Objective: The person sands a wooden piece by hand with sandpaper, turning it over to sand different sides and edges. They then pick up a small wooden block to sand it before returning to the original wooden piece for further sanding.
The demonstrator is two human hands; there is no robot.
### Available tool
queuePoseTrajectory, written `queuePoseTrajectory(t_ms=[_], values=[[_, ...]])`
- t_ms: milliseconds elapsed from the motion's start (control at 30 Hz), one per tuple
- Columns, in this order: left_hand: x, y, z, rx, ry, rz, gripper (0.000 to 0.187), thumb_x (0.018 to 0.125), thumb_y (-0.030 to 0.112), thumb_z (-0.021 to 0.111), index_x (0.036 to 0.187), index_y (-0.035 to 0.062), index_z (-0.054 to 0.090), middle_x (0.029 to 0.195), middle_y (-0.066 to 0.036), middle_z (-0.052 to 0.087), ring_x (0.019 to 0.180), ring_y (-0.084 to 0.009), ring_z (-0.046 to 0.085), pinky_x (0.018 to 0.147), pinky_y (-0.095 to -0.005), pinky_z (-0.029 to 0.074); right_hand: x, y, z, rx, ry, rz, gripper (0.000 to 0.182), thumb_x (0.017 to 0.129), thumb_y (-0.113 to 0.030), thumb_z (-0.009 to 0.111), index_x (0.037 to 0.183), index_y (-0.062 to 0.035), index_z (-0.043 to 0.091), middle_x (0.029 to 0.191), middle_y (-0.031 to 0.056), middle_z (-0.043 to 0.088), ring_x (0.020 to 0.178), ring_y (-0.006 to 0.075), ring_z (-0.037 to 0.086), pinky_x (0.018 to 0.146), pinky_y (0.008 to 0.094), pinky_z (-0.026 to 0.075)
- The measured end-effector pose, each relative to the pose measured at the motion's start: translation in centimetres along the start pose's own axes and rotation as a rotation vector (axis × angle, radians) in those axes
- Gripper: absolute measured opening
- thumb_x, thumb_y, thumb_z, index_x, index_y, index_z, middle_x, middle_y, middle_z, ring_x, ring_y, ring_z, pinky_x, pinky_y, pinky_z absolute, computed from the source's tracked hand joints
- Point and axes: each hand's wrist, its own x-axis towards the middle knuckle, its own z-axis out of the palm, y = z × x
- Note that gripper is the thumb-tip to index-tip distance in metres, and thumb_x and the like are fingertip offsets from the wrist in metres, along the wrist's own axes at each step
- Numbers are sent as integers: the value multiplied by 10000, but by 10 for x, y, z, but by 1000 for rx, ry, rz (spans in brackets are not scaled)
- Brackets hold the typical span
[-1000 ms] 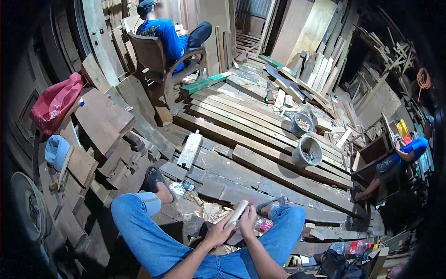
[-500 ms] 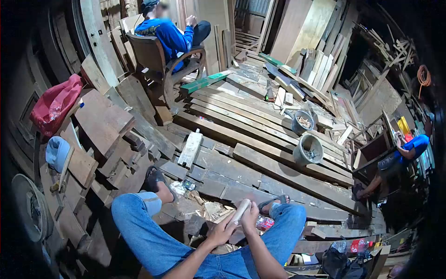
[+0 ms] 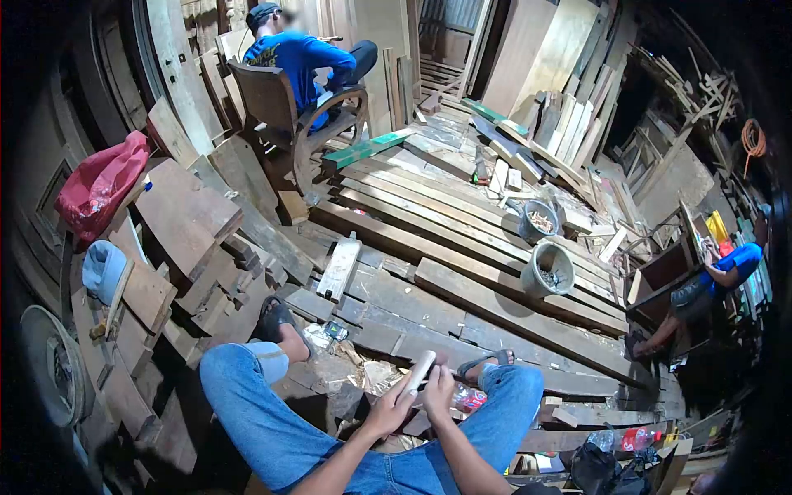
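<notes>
My left hand [image 3: 393,410] is closed round the lower end of a pale, smooth, rounded wooden piece [image 3: 421,370], which tilts up and away between my knees. Right beside it, my right hand [image 3: 439,393] has its fingers curled in. A small brownish, blurred patch shows at the top of that hand; what the fingers hold, I cannot make out. Below both hands, wood shavings [image 3: 381,375] lie on the floor between my feet. A clear plastic bottle with a red label [image 3: 470,399] lies by my right leg.
A whitish wooden block [image 3: 339,266] lies ahead on the planks. Two buckets [image 3: 549,270] [image 3: 538,219] stand on long stacked beams [image 3: 462,216]. One person [image 3: 293,62] sits in a wooden chair; another [image 3: 726,268] sits at far right. Boards [image 3: 181,210] are piled at left.
My right hand has come down and back along the wooden piece, uncovering its upper end. My left hand stays nearly in place. The seated person in the chair has lowered a raised hand.
</notes>
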Motion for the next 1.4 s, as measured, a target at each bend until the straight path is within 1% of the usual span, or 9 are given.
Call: queuePoseTrajectory(t_ms=[67,333,600,633,933,1133,1267,1300,1400], values=[[2,-12,1,26,-1,15,567,1023,268,571,1528,48,432,1472,-197,551,1362,-275,534,1120,-370,408,-2,5,3,-12,19,-44,285,1067,-175,468,942,50,590,828,132,630,793,205,598,726,384,478],[2,-8,2,23,16,-20,574,1026,290,573,1534,65,428,1475,-206,546,1345,-283,550,1098,-370,431,-4,1,0,-64,0,-104,275,1050,-183,479,937,44,586,817,189,621,766,232,592,740,405,489],[2,-19,4,2,-70,-28,583,1040,256,551,1547,20,390,1521,-198,496,1406,-253,472,1158,-344,350,15,25,1,-16,4,32,278,1042,-196,492,1001,41,632,915,235,693,813,376,654,770,441,505],[2,-7,0,-17,-44,-38,585,1037,258,553,1548,23,391,1522,-200,495,1399,-253,479,1155,-343,354,2,4,2,-19,55,-138,287,1044,-195,487,995,51,625,897,264,677,808,390,649,763,449,502],[-2,11,-1,1,-52,-66,564,1022,259,568,1535,69,428,1460,-201,559,1343,-269,546,1112,-358,411,12,3,0,0,34,-18,275,1043,-206,498,939,33,586,831,195,637,755,287,615,719,430,482],[1,-1,0,-12,-89,19,598,1033,266,551,1543,3,386,1518,-198,503,1387,-238,493,1145,-347,369,22,18,-1,70,-38,41,318,1061,-201,462,1019,74,615,935,238,662,874,327,655,803,446,494],[1,-4,-1,16,-17,-20,569,1021,288,573,1527,62,442,1466,-191,560,1353,-281,545,1121,-365,406,9,2,-6,-5,-40,6,285,1051,-180,478,1007,61,622,900,230,663,858,330,658,796,443,496],[1,-3,-2,-11,3,-49,565,1018,298,577,1523,78,453,1460,-189,566,1356,-286,544,1121,-370,407,5,1,2,-31,45,-210,266,1046,-177,487,997,47,620,878,221,657,832,321,652,778,436,494],[2,-15,1,51,-44,-17,606,1025,238,560,1552,5,374,1532,-195,488,1382,-240,495,1144,-342,366,10,-1,-5,-60,-21,-39,259,1044,-176,488,971,42,608,869,222,651,823,323,651,762,444,487]])
